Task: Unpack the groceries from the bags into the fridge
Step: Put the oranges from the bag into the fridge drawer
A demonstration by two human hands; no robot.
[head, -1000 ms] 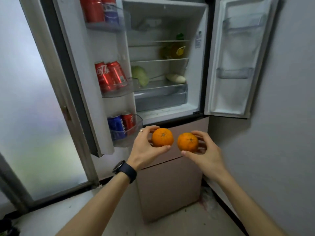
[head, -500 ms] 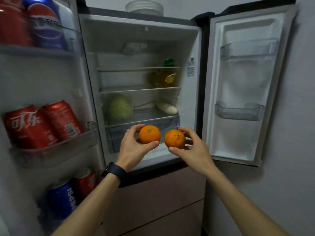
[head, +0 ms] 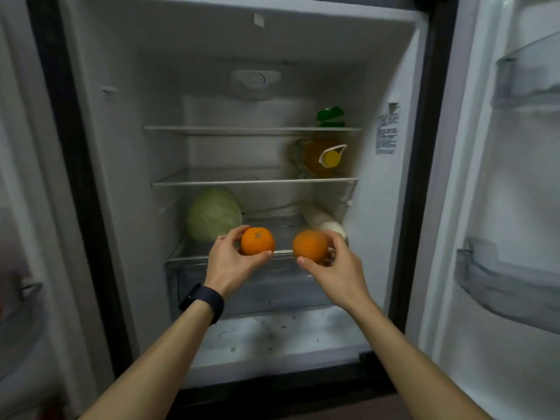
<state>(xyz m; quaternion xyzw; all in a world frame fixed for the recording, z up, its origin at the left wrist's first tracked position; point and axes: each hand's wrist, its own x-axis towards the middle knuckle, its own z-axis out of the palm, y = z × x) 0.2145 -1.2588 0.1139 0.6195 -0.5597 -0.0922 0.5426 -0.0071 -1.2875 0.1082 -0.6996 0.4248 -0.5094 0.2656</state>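
Observation:
The fridge (head: 127, 207) stands open in front of me, both doors swung out. My left hand (head: 230, 265) grips one orange (head: 258, 241) between thumb and fingers, stem end facing me. Another orange (head: 309, 246), slightly blurred, is held by my right hand (head: 336, 268). Both oranges hover at the front edge of the lowest glass shelf (head: 194, 256), just above the clear drawer (head: 281, 292). A dark watch sits on my left wrist.
On the lowest shelf lie a pale green cabbage (head: 213, 215) at left and a white radish (head: 322, 222) at right. An oil bottle with a yellow cap (head: 322, 157) lies on the middle shelf. The right door (head: 515, 207) has clear bins.
I have come closer to the fridge, which now fills the view. Both hands with their oranges have moved up and forward to the lowest shelf's edge and slightly apart.

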